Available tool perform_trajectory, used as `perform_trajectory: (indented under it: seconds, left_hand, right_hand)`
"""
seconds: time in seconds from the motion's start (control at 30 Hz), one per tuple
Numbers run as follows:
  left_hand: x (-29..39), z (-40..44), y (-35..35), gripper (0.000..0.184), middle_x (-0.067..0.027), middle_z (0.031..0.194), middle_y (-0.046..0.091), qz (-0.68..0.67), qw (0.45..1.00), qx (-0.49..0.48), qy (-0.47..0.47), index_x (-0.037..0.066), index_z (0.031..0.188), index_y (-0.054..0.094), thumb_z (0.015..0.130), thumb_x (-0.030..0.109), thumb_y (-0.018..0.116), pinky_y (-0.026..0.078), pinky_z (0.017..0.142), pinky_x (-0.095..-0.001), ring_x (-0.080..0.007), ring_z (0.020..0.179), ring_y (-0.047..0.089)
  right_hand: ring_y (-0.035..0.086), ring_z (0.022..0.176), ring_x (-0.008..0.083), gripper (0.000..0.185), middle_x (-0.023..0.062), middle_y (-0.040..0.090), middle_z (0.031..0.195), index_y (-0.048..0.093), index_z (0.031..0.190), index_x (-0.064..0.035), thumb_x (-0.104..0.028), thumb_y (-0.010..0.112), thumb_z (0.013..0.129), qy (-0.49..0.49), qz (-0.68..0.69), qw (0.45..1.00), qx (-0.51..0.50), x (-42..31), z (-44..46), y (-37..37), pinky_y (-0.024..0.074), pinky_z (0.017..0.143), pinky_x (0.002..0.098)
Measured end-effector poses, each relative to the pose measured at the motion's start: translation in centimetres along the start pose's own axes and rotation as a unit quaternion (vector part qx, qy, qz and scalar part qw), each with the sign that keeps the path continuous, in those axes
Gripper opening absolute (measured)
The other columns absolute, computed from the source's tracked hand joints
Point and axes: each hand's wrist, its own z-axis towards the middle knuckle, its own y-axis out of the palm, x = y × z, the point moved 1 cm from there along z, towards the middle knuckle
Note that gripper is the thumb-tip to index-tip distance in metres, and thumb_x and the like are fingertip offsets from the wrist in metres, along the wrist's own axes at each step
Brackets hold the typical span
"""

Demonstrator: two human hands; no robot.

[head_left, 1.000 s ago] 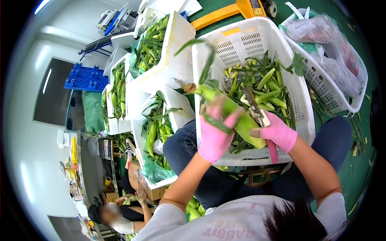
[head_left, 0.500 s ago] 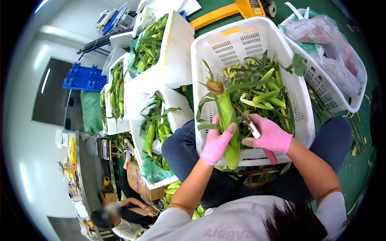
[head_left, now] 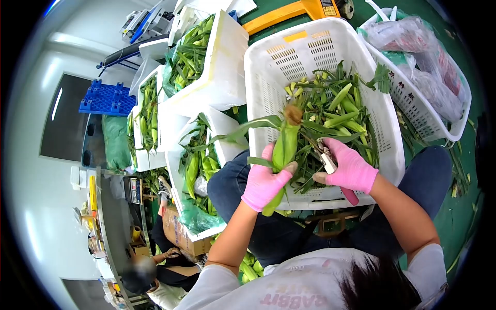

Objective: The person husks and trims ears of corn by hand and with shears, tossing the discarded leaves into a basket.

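Note:
My left hand, in a pink glove, is wrapped round a green ear of corn with its husk on. The ear stands nearly upright, its brown silk end at the top and long leaves spreading sideways. Just right of it, my right hand, also gloved in pink, holds cutters with a light and pink handle; their blades point up and left beside the ear. Both hands are over the near part of a white slotted crate that holds cut leaves and husk pieces.
White foam boxes of corn stand at the left. A second crate with plastic bags is at the right, and a yellow pallet jack lies beyond. At lower left another person sits by a cardboard box.
The ear has gone from slanting across the crate to nearly upright, and has shifted left with my left hand. The cutters have moved down and away from it. The other person has bent forward.

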Motion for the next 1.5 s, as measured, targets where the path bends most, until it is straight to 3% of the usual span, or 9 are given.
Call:
perform_trajectory:
  seconds: [0.2, 0.4, 0.53, 0.77, 0.97, 1.1, 1.17, 1.33, 1.5]
  left_hand:
    - [1.7, -0.6, 0.6, 0.07, -0.0205, 0.117, 0.068, 0.321, 0.943, 0.049, 0.071, 0.006, 0.14, 0.052, 0.08, 0.025, 0.082, 0.056, 0.087, -0.0393, -0.0376, 0.105, 0.069]
    - [1.4, 0.1, -0.1, 0.067, -0.0154, 0.111, 0.07, 0.319, 0.94, 0.038, 0.115, 0.005, 0.139, 0.052, 0.08, 0.021, 0.08, 0.056, 0.085, -0.0372, -0.0304, 0.099, 0.07]
    - [0.4, 1.4, -3.3, 0.066, -0.0045, 0.11, 0.065, -0.104, 0.977, -0.182, -0.037, 0.0, 0.138, 0.051, 0.082, 0.025, 0.076, 0.051, 0.09, -0.0302, -0.0152, 0.098, 0.062]
    - [-3.3, 0.4, -2.4, 0.089, -0.0276, 0.112, 0.063, -0.458, 0.751, -0.433, -0.195, -0.01, 0.132, 0.047, 0.066, 0.035, 0.087, 0.058, 0.07, -0.046, -0.0386, 0.082, 0.07]
    - [-5.1, -4.5, -1.4, 0.091, -0.0254, 0.101, 0.062, -0.587, 0.706, -0.348, -0.19, -0.004, 0.141, 0.043, 0.072, 0.043, 0.08, 0.057, 0.054, -0.0438, -0.0383, 0.075, 0.069]
    - [-6.5, -14.5, -8.5, 0.097, -0.0189, 0.091, 0.061, -0.648, 0.747, -0.114, -0.096, 0.001, 0.149, 0.037, 0.076, 0.048, 0.079, 0.057, 0.052, -0.0347, -0.0302, 0.066, 0.066]
    - [-8.9, -22.0, -11.6, 0.092, -0.0162, 0.093, 0.062, -0.602, 0.792, 0.074, -0.075, 0.002, 0.151, 0.036, 0.082, 0.049, 0.076, 0.058, 0.057, -0.0359, -0.0279, 0.07, 0.066]
    - [-26.9, -47.2, -13.8, 0.075, -0.0181, 0.125, 0.067, -0.269, 0.754, 0.374, -0.468, -0.001, 0.142, 0.05, 0.081, 0.028, 0.083, 0.056, 0.094, -0.0476, -0.0322, 0.108, 0.068]
    - [-35.0, -57.6, -9.0, 0.078, -0.0199, 0.138, 0.063, 0.177, 0.65, 0.119, -0.73, 0.001, 0.137, 0.059, 0.077, 0.046, 0.078, 0.051, 0.102, -0.0423, -0.0331, 0.123, 0.063]
  right_hand:
    - [0.063, 0.111, 0.0368, 0.091, 0.0242, 0.063, 0.123, 0.048, 0.139, 0.0068, -0.039, 0.086, 0.07, -0.127, -0.249, 0.955, 0.102, 0.7, 0.3, 0.6, 0.0512, 0.097, 0.0414]
    - [0.066, 0.076, 0.0182, 0.051, 0.0104, 0.069, 0.086, 0.065, 0.113, 0.0044, -0.027, 0.083, 0.077, 0.028, 0.137, 0.99, -0.027, 0.2, 0.0, 0.1, 0.0544, 0.073, 0.0306]
    - [0.06, 0.064, 0.0082, 0.037, 0.0025, 0.067, 0.08, 0.066, 0.111, 0.001, -0.018, 0.08, 0.082, 0.081, 0.227, 0.962, -0.131, -2.1, -0.5, -2.3, 0.0511, 0.061, 0.0243]
    - [0.06, 0.086, 0.0117, 0.048, 0.0043, 0.064, 0.099, 0.06, 0.118, -0.0057, -0.016, 0.078, 0.075, 0.01, 0.163, 0.929, -0.331, -1.3, -0.8, -1.4, 0.0534, 0.077, 0.0283]
    - [0.063, 0.062, 0.017, 0.04, 0.0069, 0.065, 0.078, 0.06, 0.115, 0.0005, -0.009, 0.071, 0.077, 0.027, 0.313, 0.93, -0.189, 0.5, -0.9, 1.3, 0.0544, 0.057, 0.028]
    - [0.066, 0.11, 0.0276, 0.039, 0.0116, 0.068, 0.113, 0.059, 0.123, -0.0064, -0.033, 0.066, 0.096, 0.033, 0.581, 0.813, -0.012, 4.5, 0.3, 2.1, 0.056, 0.091, 0.0471]
    - [0.056, 0.128, 0.0278, 0.046, 0.0094, 0.061, 0.134, 0.058, 0.126, -0.0092, -0.047, 0.057, 0.101, 0.079, 0.645, 0.759, -0.029, 6.8, 0.2, 0.8, 0.0483, 0.101, 0.0558]
    - [0.056, 0.126, 0.0255, 0.048, 0.0087, 0.061, 0.137, 0.058, 0.132, -0.009, -0.045, 0.052, 0.102, 0.083, 0.591, 0.774, -0.211, 1.6, -0.9, 3.5, 0.0449, 0.102, 0.0489]
    - [0.056, 0.124, 0.0278, 0.045, 0.012, 0.062, 0.131, 0.059, 0.128, -0.0043, -0.038, 0.058, 0.098, 0.139, 0.518, 0.773, -0.34, -2.8, -0.6, 7.5, 0.0431, 0.106, 0.0469]
